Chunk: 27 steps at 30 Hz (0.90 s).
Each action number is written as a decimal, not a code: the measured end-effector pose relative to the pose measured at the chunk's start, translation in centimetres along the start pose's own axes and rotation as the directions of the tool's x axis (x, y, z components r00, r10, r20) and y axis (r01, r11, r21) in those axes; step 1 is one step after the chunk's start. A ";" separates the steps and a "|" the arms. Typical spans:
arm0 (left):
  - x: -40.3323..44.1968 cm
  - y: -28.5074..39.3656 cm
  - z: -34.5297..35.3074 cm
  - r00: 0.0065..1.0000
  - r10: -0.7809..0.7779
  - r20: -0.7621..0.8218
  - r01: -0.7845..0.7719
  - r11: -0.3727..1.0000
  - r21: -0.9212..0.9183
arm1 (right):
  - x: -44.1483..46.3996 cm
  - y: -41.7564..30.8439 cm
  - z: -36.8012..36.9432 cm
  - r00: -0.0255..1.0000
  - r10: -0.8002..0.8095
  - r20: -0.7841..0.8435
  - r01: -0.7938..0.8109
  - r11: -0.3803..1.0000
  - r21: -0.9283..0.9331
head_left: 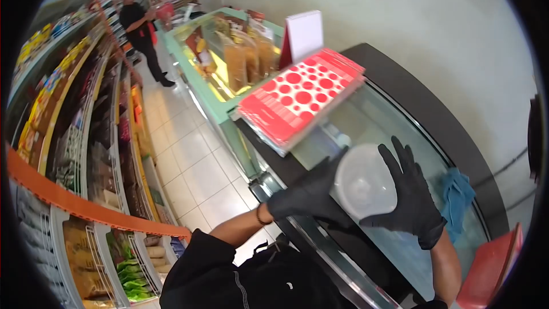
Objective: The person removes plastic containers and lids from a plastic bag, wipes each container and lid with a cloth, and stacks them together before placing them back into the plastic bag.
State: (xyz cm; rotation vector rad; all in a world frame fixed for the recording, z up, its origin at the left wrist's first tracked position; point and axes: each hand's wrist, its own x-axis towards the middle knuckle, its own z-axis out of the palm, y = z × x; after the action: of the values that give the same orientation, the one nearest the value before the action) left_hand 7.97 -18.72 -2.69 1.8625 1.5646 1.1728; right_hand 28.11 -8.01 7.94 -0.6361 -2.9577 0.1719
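Note:
Between my two black-gloved hands is a round, translucent white plastic bowl (366, 182), above the glass counter top (394, 252). My left hand (311, 194) grips its left side, with the fingers along the edge and partly hidden. Around the right side curves my right hand (409, 197), its thumb at the near rim and its fingers spread toward the far rim. Just beyond the bowl lies a stack of packs with a red-dotted white cover (303, 92). A blue cloth (457, 197) is to the right of my right hand.
A red box-like object (492, 269) stands at the lower right. Farther along are a white stand-up card (304, 37) and a green-framed case with bagged goods (246, 51). Stocked shelves (86, 109) line the left, across a tiled aisle (197, 154). A person in black (140, 28) stands at the aisle's far end.

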 end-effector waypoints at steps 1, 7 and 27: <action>0.1 -0.1 -0.2 1.000 0.012 0.011 -0.012 1.000 0.026 | 1.4 0.5 1.5 1.000 0.013 0.005 -0.013 0.999 0.049; 0.0 -0.7 0.0 0.988 0.072 -0.140 -0.101 0.972 -0.212 | 2.5 1.7 5.7 0.997 0.061 0.057 -0.082 0.579 0.811; 7.8 2.4 -1.4 0.927 0.351 0.132 -0.353 0.936 -0.009 | -0.2 2.0 3.0 0.948 0.318 -0.022 -0.211 0.678 0.704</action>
State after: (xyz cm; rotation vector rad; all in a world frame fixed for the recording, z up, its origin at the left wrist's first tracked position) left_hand 8.25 -12.24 2.49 2.2476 1.2012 1.1547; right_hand 28.71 -6.56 4.66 -0.8875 -2.3444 1.1507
